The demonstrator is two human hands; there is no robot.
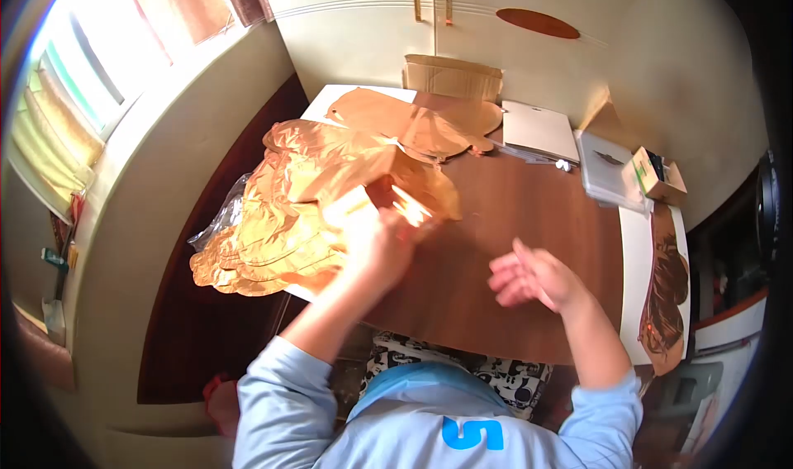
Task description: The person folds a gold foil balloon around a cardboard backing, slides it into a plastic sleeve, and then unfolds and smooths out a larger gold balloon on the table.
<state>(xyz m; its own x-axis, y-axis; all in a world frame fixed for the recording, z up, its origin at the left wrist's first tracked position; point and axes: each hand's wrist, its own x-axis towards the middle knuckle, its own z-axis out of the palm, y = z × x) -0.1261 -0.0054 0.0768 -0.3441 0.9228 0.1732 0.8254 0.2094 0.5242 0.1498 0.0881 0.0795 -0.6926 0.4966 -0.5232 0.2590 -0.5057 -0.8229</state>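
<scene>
A gold foil balloon point(363, 167) is gripped at its near edge by the left hand point(376, 242), which is closed around it, above a stack of foil balloons point(264, 246) at the left side of the surface point(512, 213). The right hand point(533, 275) is held open and empty over the bare wood, well apart

Glare bleaches the left hand point(376, 242) and the gold foil sheet point(396, 200) at its fingers, so the grip cannot be made out. The right hand point(535, 277) is smeared by blur, its fingertips indistinct. The foil pile point(273, 238) hides the left edge of the worktop point(512, 213). What lies in the small carton point(658, 177) is too small to tell. The picture's lower edge cuts off both sleeves point(281, 403).
</scene>
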